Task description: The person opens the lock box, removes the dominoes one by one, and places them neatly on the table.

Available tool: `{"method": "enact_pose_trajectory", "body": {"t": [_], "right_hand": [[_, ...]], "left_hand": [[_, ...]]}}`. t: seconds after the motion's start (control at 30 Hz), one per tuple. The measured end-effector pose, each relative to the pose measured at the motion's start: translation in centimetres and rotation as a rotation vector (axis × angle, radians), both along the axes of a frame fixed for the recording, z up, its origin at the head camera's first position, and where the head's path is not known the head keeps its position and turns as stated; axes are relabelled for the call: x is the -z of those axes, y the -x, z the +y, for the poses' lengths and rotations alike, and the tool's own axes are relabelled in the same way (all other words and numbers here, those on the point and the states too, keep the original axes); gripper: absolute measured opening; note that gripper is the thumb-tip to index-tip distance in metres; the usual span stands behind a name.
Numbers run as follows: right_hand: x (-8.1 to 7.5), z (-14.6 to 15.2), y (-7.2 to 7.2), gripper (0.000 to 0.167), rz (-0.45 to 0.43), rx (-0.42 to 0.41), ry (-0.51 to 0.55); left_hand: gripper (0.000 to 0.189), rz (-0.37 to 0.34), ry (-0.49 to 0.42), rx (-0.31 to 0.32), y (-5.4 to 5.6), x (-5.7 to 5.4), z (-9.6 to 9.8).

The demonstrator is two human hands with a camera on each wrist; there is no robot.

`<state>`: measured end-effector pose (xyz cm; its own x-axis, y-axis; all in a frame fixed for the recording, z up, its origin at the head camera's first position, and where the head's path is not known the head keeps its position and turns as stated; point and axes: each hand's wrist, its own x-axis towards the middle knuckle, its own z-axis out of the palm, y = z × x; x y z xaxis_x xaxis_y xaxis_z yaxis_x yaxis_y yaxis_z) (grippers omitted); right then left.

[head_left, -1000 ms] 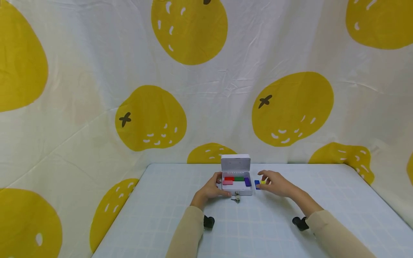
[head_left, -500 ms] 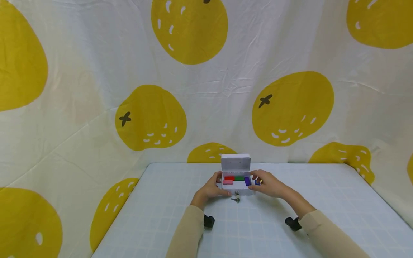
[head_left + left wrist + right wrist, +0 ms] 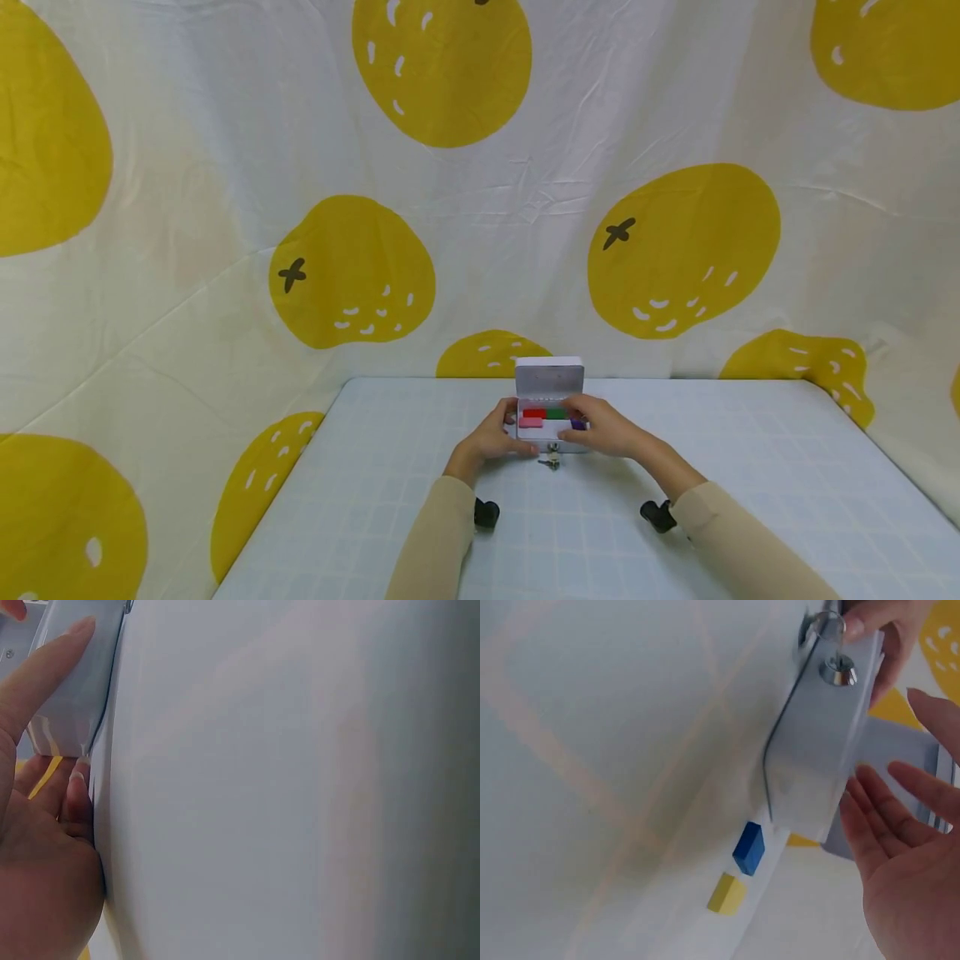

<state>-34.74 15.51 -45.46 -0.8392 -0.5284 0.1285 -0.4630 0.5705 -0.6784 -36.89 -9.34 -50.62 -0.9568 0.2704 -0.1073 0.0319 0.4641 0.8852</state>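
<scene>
A small pale metal lockbox (image 3: 553, 431) stands on the table with its lid (image 3: 549, 383) raised. My left hand (image 3: 487, 437) grips its left side, thumb along the front wall and fingers round the side, as the left wrist view shows. Over the right part of the box is my right hand (image 3: 609, 427), thumb and fingers spread; I see nothing held. Inside lie a red block (image 3: 534, 413), a green block (image 3: 555, 413), a pink block (image 3: 531, 422) and a partly covered purple block (image 3: 577, 424). Keys on a ring (image 3: 552, 461) hang from the front lock.
In the right wrist view, a blue block (image 3: 749, 848) and a yellow block (image 3: 725, 894) rest on the table beside the box's right end. The pale checked tablecloth (image 3: 375, 517) covers the table. A curtain with yellow fruit prints (image 3: 517, 283) hangs behind.
My right hand has moved left, from above the blue and yellow blocks to over the right part of the box. My left hand has stayed on the box.
</scene>
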Motion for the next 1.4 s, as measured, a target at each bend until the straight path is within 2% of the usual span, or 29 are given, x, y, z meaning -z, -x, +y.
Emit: {"method": "enact_pose_trajectory", "body": {"t": [0.3,0.57,0.73,0.9,1.4], "right_hand": [[0.9,-1.5,1.4,0.040,0.054,-0.064,-0.020],[1.4,-2.7,2.2,0.032,0.020,-0.063,-0.045],[1.5,-3.6,2.7,0.028,-0.034,-0.006,-0.077],[1.7,-4.3,2.9,0.027,-0.084,0.063,-0.108],[1.7,-4.8,3.0,0.020,-0.047,0.081,-0.154]], "left_hand": [[0.092,0.015,0.014,-0.003,0.2,0.1,0.0],[0.092,0.012,0.001,0.013,0.1,0.1,-0.1],[0.091,0.003,-0.015,0.005,0.0,-0.1,-0.1],[0.092,-0.002,-0.001,-0.003,0.2,0.2,-0.1],[0.092,0.002,0.009,-0.008,0.0,0.0,0.0]]}}
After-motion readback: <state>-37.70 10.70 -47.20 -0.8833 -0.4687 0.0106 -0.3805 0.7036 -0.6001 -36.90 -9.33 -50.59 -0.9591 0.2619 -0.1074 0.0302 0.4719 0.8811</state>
